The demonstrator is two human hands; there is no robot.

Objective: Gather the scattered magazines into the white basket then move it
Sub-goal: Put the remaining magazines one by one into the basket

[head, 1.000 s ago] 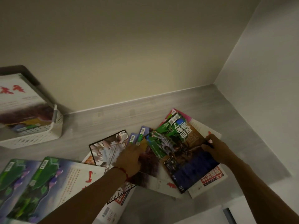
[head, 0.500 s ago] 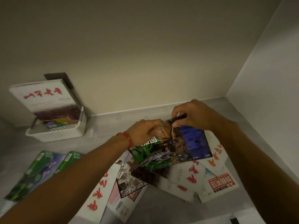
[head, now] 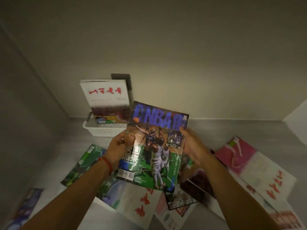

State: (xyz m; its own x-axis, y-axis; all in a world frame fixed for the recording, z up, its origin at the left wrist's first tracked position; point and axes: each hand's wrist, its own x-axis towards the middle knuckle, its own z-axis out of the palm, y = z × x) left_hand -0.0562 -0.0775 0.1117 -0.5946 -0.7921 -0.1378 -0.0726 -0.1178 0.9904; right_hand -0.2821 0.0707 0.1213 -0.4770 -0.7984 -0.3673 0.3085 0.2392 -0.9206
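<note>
A: Starting at the far left, what lies there?

B: A glossy blue-purple magazine [head: 25, 206] lies flat on the grey floor [head: 69, 146], blurred. Right of it, a green-covered magazine [head: 83, 165] lies flat too, its shiny cover catching the light.

A: And the basket?

B: The white basket [head: 103, 131] stands far off against the wall, left of centre. It is rectangular plastic with a perforated lattice side. Inside, a white magazine with red brush lettering [head: 106, 97] stands nearly upright, leaning back toward the wall, with more flat covers tucked low in front of it.

A: The hands?

B: The left hand [head: 118, 149], a red string at its wrist, has its grip closed on the left edge of the basketball magazine [head: 154, 146], thumb over the cover. The right hand [head: 194, 145] supports the right edge, fingers behind it; whether that grip is closed I cannot tell. The magazine is held up in the air at centre, just near of the basket, cover facing the camera, thin and slick.

A: Further right?

B: A pink-and-white magazine [head: 239, 151] lies flat on the floor, and near it white covers with red characters [head: 272, 185], smeared by blur.
</note>
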